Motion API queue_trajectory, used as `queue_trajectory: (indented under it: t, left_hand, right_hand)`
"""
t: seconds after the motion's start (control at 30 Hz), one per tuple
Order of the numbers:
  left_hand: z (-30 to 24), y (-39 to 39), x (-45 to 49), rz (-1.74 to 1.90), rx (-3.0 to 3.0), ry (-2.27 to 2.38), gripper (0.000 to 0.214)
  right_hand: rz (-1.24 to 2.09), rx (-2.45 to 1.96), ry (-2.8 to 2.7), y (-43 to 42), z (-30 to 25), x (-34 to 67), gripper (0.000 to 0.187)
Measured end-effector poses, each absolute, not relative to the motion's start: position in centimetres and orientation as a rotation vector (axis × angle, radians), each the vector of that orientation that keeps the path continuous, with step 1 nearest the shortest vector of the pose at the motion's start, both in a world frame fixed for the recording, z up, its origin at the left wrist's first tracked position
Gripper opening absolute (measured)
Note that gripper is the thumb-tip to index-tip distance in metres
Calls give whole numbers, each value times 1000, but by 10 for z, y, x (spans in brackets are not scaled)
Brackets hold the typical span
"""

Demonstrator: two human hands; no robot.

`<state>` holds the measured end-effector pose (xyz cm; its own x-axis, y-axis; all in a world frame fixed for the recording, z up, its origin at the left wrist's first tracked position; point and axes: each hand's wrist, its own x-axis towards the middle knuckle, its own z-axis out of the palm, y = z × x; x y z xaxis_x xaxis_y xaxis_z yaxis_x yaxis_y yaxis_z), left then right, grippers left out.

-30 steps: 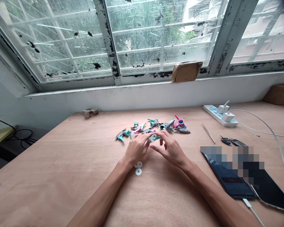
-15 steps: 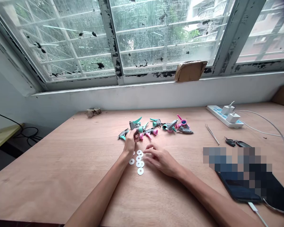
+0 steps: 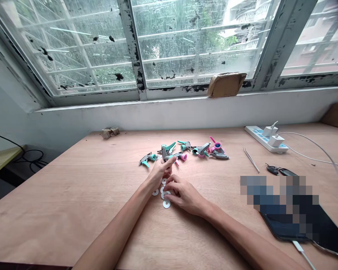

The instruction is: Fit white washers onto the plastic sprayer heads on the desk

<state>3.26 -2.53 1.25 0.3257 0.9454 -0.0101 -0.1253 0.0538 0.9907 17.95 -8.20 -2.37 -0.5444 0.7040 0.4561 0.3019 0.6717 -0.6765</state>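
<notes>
My left hand (image 3: 160,171) is closed around a grey trigger sprayer head (image 3: 165,152), its thumb stretched along the near side. Part of the sprayer is hidden by the fingers. Just below, my right hand (image 3: 186,193) reaches over several flat white ring washers (image 3: 166,204) on the table. Its thumb and bent fingers are apart, with the fingertips at the washers; no lifted washer is visible. Behind the left hand lie more sprayer heads in grey with teal or pink parts, including a teal one (image 3: 148,159) and a pink one (image 3: 217,146).
The wooden table (image 3: 73,198) runs up to the wall below a window. On the right are tweezers (image 3: 251,160), dark keys (image 3: 272,170), a phone (image 3: 284,227) on a cable and a white power strip (image 3: 266,139). Small brown blocks (image 3: 110,132) lie at back left.
My left hand has turned and tilted the sprayer head, bringing its grey part upright and its thumb forward. My right hand has moved left and slightly down, over the washers.
</notes>
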Motion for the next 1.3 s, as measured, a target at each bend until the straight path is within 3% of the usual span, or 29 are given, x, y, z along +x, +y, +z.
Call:
queue_trajectory:
  t: [0.17, 0.5, 0.93, 1.3]
  left_hand:
    - [15, -27, 36, 977, 1114, 799, 53]
    - [15, -36, 44, 813, 1172, 730, 54]
    - [14, -40, 52, 680, 1302, 787, 57]
    - [11, -40, 49, 715, 1415, 776, 60]
  right_hand:
    - [958, -852, -1882, -79, -17, 186, 11]
    - [1103, -849, -1163, -61, -1, 215, 36]
    - [1109, -820, -1227, -59, -4, 213, 37]
    - [718, -911, -1542, -67, 0, 213, 24]
